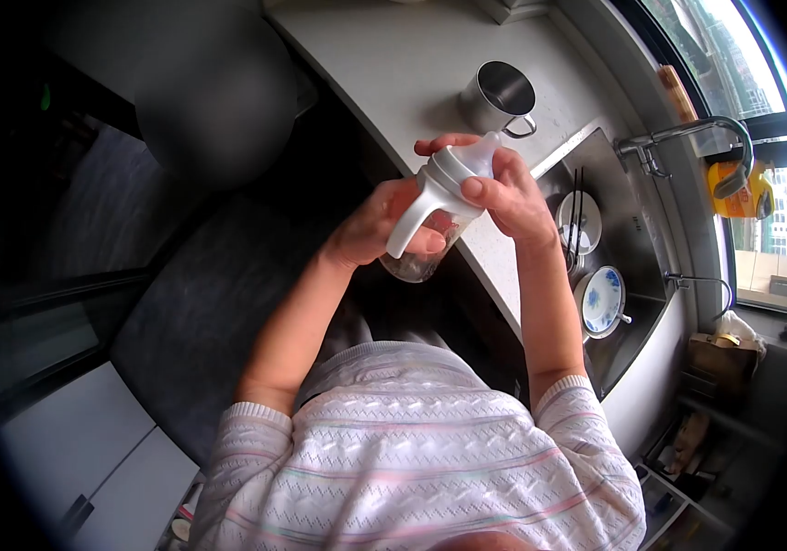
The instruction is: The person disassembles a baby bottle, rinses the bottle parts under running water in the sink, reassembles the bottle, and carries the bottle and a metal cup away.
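Observation:
A clear baby bottle (419, 250) with a white collar and white side handles is held tilted in front of my body. My left hand (382, 224) is wrapped round the bottle's body beside a handle (409, 223). At the top, my right hand (511, 195) grips the white collar (449, 171), with its fingers around the pale nipple (481, 156). Part of the bottle is hidden behind my fingers. Just beyond my hands, a metal mug (485, 106) stands upright on the counter.
The pale counter (384, 55) runs to a steel sink (637, 266) on the right. In the sink are a white bowl (584, 217) with dark chopsticks (575, 207) and a blue-patterned bowl (604, 300). A faucet (687, 138) and a yellow bottle (752, 195) are near the window.

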Motion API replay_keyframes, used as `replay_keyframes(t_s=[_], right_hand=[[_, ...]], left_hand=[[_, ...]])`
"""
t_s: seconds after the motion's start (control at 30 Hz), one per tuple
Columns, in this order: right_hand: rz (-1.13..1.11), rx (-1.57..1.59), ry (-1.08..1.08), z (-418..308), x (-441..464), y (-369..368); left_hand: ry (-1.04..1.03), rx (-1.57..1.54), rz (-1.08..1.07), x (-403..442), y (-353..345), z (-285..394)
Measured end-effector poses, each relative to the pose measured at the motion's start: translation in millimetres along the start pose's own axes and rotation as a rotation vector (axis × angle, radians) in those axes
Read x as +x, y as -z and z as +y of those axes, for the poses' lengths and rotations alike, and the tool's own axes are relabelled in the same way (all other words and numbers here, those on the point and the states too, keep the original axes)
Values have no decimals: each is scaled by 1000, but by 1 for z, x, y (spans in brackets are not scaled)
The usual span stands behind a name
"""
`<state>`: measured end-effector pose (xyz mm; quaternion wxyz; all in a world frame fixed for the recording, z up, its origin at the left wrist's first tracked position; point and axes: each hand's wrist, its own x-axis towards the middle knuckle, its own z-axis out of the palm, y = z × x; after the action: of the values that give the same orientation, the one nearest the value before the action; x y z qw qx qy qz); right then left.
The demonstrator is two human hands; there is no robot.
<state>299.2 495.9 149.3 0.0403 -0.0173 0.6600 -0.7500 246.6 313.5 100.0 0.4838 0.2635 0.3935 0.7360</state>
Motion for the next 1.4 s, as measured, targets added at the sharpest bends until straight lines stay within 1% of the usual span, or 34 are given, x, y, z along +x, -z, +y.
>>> replay_keyframes(t_s=[0.17,0.27,0.37,0.4,0.47,0.57,0.77,0.87,0.9,1.0,1.03,1.2,1.4], right_hand=[[-1,12,12,3,1,2],[22,20,67,-2,-4,-6],[70,8,50,-4,-7,-8],[90,2,29,-4,-7,-7],[61,46,40,-3,-6,-7],[15,99,79,-3,-3,-6],[-78,212,186,-3,2,-9],[-129,311,218,-4,6,-6],[-149,352,227,-4,7,-5],[-154,304,231,-11,7,-6],[-145,264,241,-11,6,-8],[-110,121,191,-12,2,-6],[-72,26,166,-14,0,-3]], left_hand=[[-39,34,26,2,-3,0],[-20,-63,-41,5,3,-7],[-49,-105,-66,6,0,-10],[-47,-163,-96,7,-2,-11],[-42,-279,-155,8,-7,-11],[-68,-359,-198,8,-13,-9],[-15,-680,-454,16,-12,-27],[-10,-699,-558,18,-16,-25],[29,-778,-576,16,-16,-27],[68,-774,-530,15,-15,-23],[29,-753,-502,15,-14,-26],[-40,-633,-388,13,-13,-21],[-59,-499,-335,13,-12,-13]])
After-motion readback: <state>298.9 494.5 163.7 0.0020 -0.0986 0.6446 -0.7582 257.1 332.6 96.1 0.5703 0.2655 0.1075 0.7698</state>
